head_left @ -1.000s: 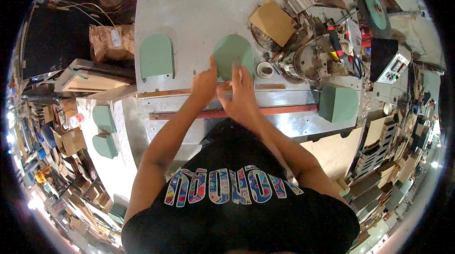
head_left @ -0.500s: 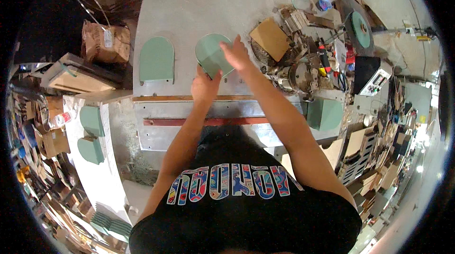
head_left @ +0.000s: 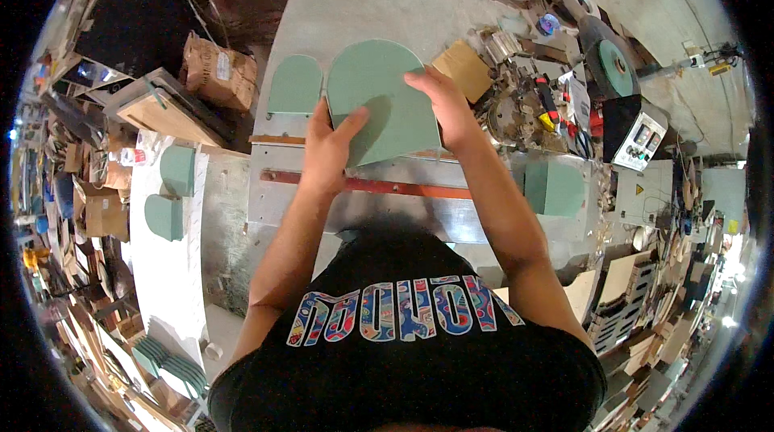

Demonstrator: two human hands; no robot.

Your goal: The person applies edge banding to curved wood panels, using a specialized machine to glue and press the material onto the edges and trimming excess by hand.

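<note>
A flat green arch-shaped board is held up over the grey worktable, tilted a little. My left hand grips its left edge, thumb on the face and fingers behind. On the opposite edge, my right hand holds it the same way, its fingers mostly hidden. To the left, a second green arch-shaped board lies flat on the worktable. A red strip runs along the near side of the table, below the held board.
At right stand a cluttered heap of tools and a tan square board. A green block-like stack sits at the table's right end. More green pieces rest on a white side bench. A brown paper bag stands left.
The held green board has been raised off the table toward me and now looks larger. My hands have spread to its two side edges. The view has shifted slightly.
</note>
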